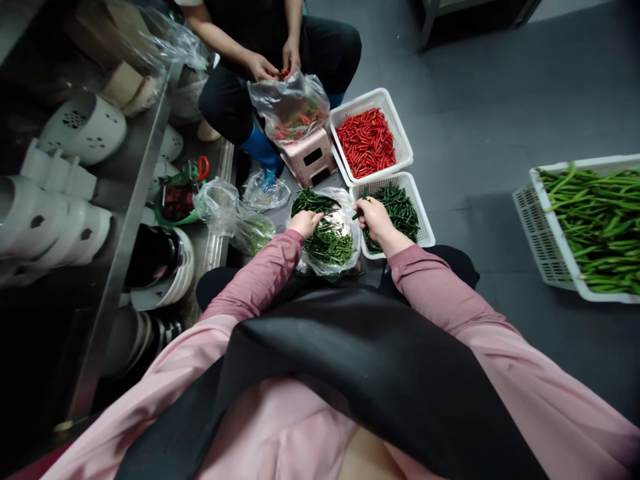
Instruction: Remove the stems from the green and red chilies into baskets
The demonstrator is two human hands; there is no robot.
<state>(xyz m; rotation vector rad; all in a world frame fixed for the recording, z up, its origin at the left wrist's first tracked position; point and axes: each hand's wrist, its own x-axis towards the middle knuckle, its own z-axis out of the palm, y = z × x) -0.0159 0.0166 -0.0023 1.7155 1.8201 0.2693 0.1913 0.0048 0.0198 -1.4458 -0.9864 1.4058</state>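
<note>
My right hand [376, 217] is closed on a dark green chili [357, 214], over the near left edge of a white basket [428, 235] holding green chilies [399, 208]. My left hand [305, 224] is pinched above an open clear plastic bag [327, 269]. Whatever its fingertips hold is too small to make out. Inside that bag lie long green chilies [311, 200] at the far side and a heap of thin green stems or chilies [330, 246] nearer me. The bag and the basket stand side by side.
Across from me a person's hands [273, 63] work over a plastic bag of red chilies [300, 120] on a pink stool [313, 159]. A basket of red chilies [367, 143] stands beside it. Green beans fill a basket [545, 233] at right. A metal shelf [133, 200] with containers lines the left.
</note>
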